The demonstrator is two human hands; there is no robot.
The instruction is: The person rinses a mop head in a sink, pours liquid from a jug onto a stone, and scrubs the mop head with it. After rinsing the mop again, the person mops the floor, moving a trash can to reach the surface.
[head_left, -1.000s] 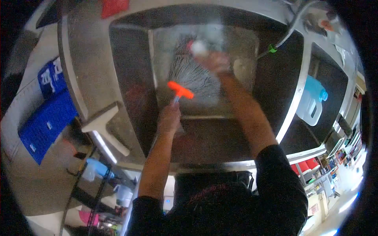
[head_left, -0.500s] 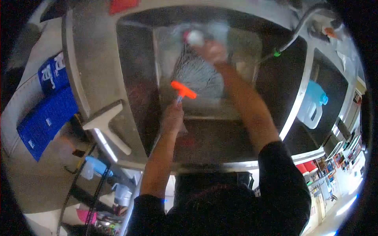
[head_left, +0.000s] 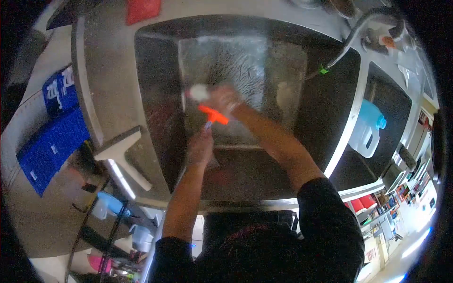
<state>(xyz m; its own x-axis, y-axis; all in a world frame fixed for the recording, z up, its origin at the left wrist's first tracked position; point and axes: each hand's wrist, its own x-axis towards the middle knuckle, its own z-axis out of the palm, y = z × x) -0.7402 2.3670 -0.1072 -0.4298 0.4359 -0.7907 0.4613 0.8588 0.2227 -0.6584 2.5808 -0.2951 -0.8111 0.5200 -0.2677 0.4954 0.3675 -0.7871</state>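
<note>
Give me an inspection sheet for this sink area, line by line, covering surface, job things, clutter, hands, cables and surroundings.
Surface: stainless steel sink basin, wet.
Job's things: clear soapy rectangular tray in the basin; orange T-shaped tool; white scrubbing pad.
Clutter: white squeegee on the rim; light blue jug in the next basin.
Hands: left hand grips the orange tool; right hand presses the pad.
Cables: grey spray hose.
Surroundings: blue crates.

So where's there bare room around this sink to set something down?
The steel ledge left of the basin, between the red thing and the white squeegee, looks bare. The tray is crowded by both hands and the orange scraper.
</note>
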